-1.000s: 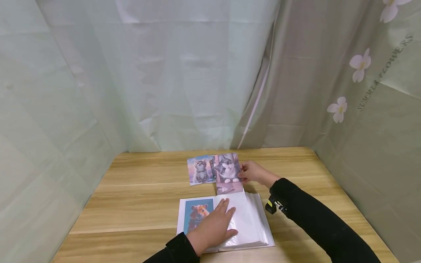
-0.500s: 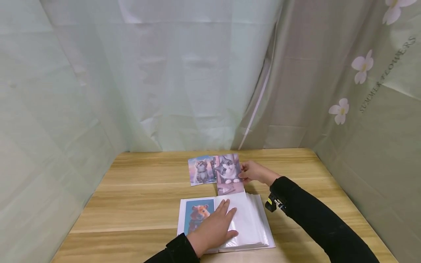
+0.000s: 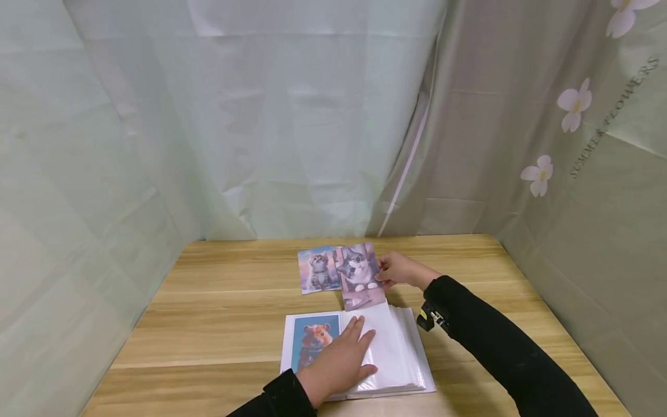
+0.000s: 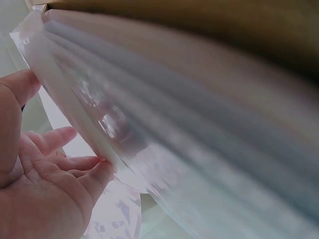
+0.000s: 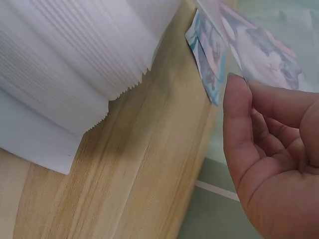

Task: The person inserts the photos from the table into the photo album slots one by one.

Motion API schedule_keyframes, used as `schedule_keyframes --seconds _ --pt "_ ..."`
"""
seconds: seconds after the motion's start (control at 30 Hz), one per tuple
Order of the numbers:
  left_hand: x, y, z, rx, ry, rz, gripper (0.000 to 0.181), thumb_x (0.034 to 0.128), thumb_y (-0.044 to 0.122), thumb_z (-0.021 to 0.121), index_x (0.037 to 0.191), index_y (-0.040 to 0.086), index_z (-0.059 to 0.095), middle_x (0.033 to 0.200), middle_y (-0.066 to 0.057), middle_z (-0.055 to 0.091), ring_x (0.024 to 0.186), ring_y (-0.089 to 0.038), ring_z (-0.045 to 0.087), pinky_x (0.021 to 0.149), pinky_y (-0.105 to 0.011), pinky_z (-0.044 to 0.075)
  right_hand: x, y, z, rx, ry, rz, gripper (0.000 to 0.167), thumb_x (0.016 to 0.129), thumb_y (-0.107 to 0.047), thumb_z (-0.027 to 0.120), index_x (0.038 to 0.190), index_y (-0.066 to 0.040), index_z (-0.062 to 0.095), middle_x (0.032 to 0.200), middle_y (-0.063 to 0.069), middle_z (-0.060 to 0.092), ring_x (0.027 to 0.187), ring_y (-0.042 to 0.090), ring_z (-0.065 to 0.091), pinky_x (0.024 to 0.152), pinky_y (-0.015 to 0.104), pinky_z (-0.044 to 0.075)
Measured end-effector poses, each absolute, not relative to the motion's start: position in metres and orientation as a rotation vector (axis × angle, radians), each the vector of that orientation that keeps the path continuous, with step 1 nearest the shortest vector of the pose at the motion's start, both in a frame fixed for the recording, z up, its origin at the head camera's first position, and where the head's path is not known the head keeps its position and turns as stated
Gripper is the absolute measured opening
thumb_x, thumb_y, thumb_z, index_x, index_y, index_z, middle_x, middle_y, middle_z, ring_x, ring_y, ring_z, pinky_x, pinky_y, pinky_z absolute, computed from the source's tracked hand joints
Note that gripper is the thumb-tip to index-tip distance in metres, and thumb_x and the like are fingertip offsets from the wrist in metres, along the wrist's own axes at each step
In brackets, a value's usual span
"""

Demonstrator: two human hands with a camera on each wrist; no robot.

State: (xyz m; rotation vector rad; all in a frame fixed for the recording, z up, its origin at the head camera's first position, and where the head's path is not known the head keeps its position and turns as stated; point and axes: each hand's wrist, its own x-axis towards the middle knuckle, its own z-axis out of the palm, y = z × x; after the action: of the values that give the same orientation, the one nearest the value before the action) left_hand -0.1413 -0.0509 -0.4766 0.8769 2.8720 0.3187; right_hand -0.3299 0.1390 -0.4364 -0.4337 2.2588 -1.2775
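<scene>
At album [image 3: 392,353], cat card [image 3: 359,271] newly aslant

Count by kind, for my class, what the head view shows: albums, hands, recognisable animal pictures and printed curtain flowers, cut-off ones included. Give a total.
Albums: 1 (white album)
Hands: 2 (left hand, right hand)
Animal pictures: 3 (kitten picture, cat picture, hamster picture)
Printed flowers: 3 (top flower, middle flower, bottom flower)
Total: 9

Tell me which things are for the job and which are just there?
For the job:
right hand, pinching
cat picture
left hand, resting on
album
probably kitten picture, lying loose

Just there:
curtain
table, underneath
</scene>
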Motion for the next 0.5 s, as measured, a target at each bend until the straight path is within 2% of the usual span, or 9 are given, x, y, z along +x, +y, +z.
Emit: schedule_keyframes --seconds 0.3,0.5 --pt "-0.141 -0.050 -0.479 0.918 2.913 0.291 0.065 0.0972 0.048 0.061 0.147 0.009 0.049 0.156 -0.024 0.035 0.145 -0.037 0.034 0.108 -0.039 0.044 -0.331 0.140 -0.444 -0.400 2.233 -1.212 0.014 0.090 0.008 0.066 0.084 0.000 0.057 0.074 0.006 0.057 0.064 0.015 0.060 0.064 0.031 0.059" --pt "-0.140 -0.050 -0.477 0.915 2.918 0.296 0.064 0.0967 0.047 0.062 0.146 0.008 0.049 0.155 -0.025 0.036 0.144 -0.037 0.035 0.109 -0.039 0.043 -0.326 0.143 -0.445 -0.402 2.231 -1.170 0.013 0.090 0.007 0.067 0.083 0.001 0.059 0.075 0.006 0.059 0.067 0.016 0.060 0.069 0.036 0.060"
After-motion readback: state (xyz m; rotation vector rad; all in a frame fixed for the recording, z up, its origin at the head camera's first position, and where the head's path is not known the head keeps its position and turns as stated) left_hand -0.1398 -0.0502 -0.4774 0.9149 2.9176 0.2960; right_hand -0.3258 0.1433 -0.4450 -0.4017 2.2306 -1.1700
